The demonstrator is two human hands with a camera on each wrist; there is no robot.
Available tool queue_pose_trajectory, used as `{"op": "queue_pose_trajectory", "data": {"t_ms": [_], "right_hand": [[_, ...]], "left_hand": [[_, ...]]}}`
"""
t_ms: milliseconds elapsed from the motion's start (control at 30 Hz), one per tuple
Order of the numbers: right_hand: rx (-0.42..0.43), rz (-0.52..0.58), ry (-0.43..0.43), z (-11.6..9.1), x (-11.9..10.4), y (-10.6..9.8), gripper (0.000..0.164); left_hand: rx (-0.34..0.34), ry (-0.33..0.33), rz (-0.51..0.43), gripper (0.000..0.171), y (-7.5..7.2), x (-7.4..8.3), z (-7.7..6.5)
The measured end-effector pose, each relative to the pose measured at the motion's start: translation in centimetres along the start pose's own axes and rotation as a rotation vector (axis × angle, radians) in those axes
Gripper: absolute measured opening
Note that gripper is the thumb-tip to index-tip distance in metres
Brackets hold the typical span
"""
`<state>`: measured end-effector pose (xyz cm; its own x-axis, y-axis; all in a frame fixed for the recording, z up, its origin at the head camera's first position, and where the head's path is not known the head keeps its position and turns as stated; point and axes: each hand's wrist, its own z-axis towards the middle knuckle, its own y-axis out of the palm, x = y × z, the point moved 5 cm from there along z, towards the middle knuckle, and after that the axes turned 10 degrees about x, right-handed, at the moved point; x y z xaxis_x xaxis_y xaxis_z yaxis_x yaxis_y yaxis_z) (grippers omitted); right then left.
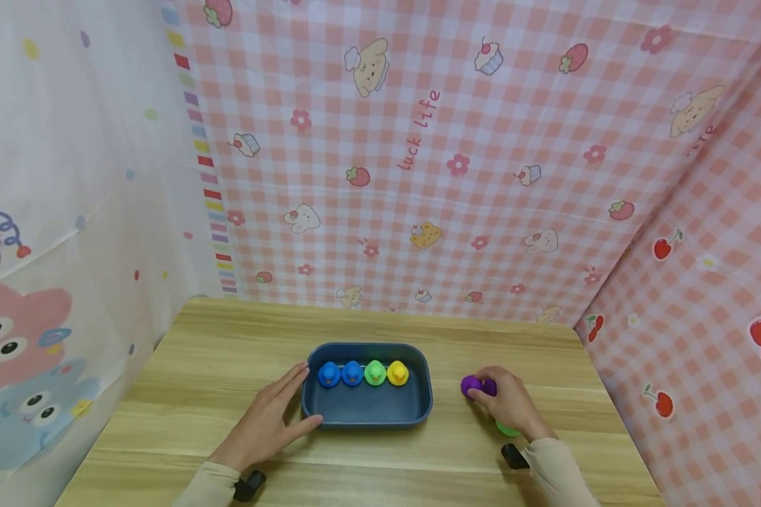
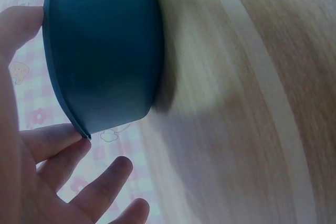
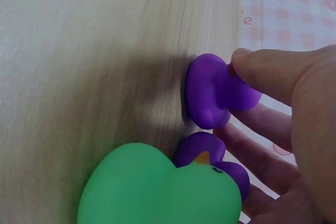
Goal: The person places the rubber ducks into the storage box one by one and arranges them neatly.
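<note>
A dark blue tray (image 1: pixel 368 424) sits on the wooden table. Inside, two blue rubber ducks (image 1: pixel 340 375), a light green duck (image 1: pixel 375 373) and a yellow duck (image 1: pixel 397 374) stand in a row along its back half. My left hand (image 1: pixel 260 428) rests against the tray's left end, thumb and fingertips touching the rim, fingers fairly straight. To the right of the tray, my right hand (image 1: pixel 506 403) pinches a purple rubber duck (image 3: pixel 207 90) by its head. Close by, a second purple duck (image 3: pixel 197 148) and a larger-looking green duck (image 3: pixel 157 187) are partly hidden by the hand in the head view.
Pink checked cloth (image 1: pixel 418 204) hangs behind the table (image 1: pixel 241 338) and along its right side. A white printed cloth (image 1: pixel 101 176) hangs at the left. Bare tabletop lies between the tray and the right hand's ducks.
</note>
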<state>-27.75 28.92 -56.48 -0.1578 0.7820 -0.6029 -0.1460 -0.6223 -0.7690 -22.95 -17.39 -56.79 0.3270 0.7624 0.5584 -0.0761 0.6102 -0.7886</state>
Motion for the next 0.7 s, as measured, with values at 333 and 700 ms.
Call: {"op": "queue_pose_trajectory", "data": {"t_ms": [333,700], "right_hand": [[-0.017,0.012,0.001,0.2,0.0,-0.2,0.027],[0.053,0.114,-0.046,0.6,-1.7,-1.6,0.027]], "left_hand": [[-0.001,-0.002,0.001,0.097,0.0,0.0,0.0],[-0.003,0.001,0.002,0.096,0.0,0.1,0.0]]}}
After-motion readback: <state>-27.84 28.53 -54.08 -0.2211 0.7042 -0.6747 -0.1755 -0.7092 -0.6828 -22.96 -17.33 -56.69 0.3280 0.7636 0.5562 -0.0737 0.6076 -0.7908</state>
